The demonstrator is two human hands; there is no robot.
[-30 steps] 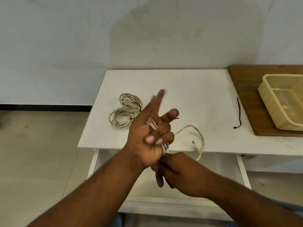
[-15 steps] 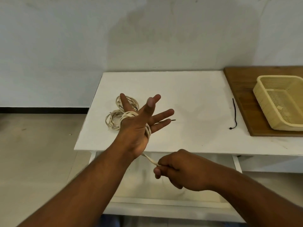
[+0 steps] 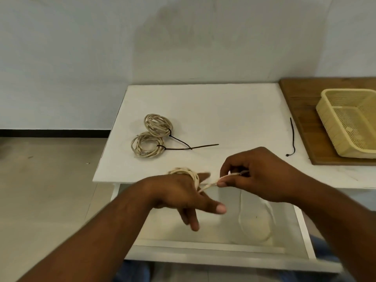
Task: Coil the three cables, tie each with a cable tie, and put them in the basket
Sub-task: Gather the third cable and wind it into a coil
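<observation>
1. The person's left hand [image 3: 179, 197] stood raised at frame centre a second ago. It now lies low, back up, at the front edge of the white counter [image 3: 223, 106]. Its grip is open, fingers straight and pointing down, with the thin cream cable [image 3: 186, 173] wound several turns around it.
2. The right hand [image 3: 258, 176] has come up from beneath the left hand to its right. Its grip is closed on the cable, pinching it, and a short taut run joins the two hands.
3. The slack loop that lay on the counter a second ago is gone. A blurred remainder hangs below the right hand, before the open white drawer [image 3: 203, 247]. Coiling of this third cable looks well advanced, with a few turns left.
4. Left of centre, two round cream coils [image 3: 157, 125] lie unmoved, touching, each cinched by a black tie whose tail points right.
5. A loose black cable tie [image 3: 293, 137] waits right of centre beside the brown wooden board [image 3: 295, 98]. On the board sits the pale yellow plastic mesh basket [image 3: 327, 117], which seems to hold no cable. Tying and all basket placements remain.
6. No brand, label or writing is legible.
</observation>
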